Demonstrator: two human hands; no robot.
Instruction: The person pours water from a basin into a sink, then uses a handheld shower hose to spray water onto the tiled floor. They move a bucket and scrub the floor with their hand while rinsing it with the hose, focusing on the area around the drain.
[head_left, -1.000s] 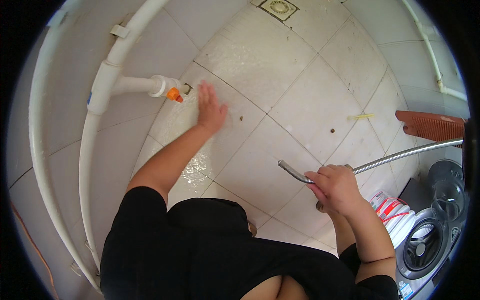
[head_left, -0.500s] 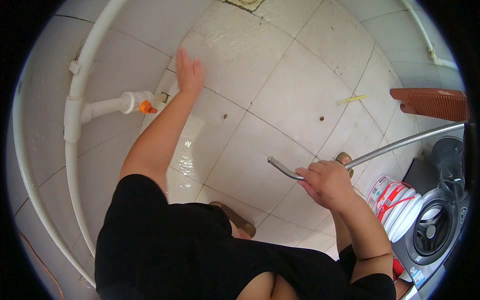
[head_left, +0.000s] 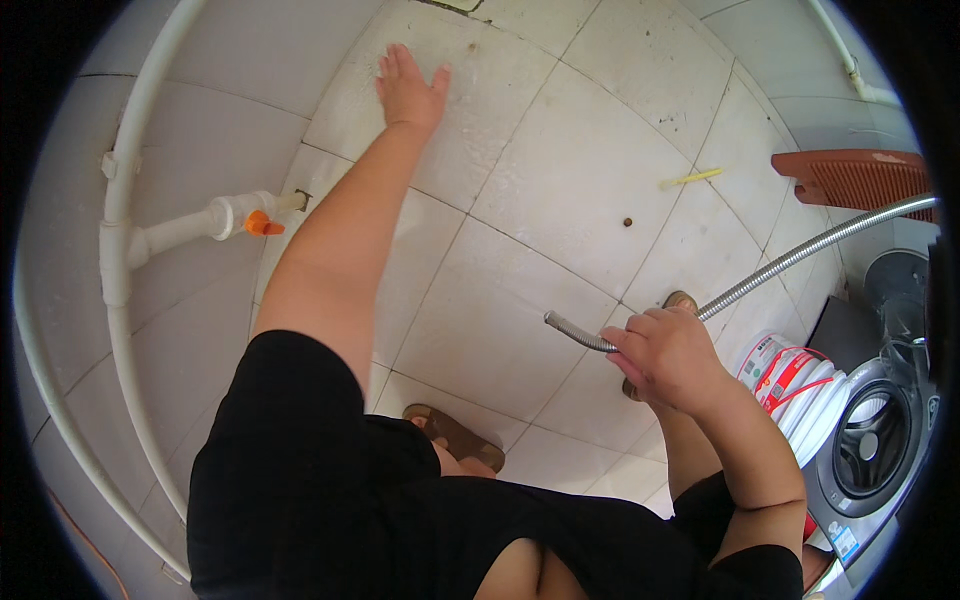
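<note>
Above floor tiles (head_left: 520, 290), R hand (head_left: 662, 352) grips bent, ribbed-metal hose (head_left: 770, 271); L hand (head_left: 412, 95) splayed, empty.

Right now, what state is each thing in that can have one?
Silver corrugated metal hose: gripped, free end bent; water flow unclear
Bare right hand: closed around that hose
Bare left hand: open, holding nothing
Orange-handled white plastic valve: open or shut, cannot tell
Thin yellow stick: lying on pale floor tiles
</note>
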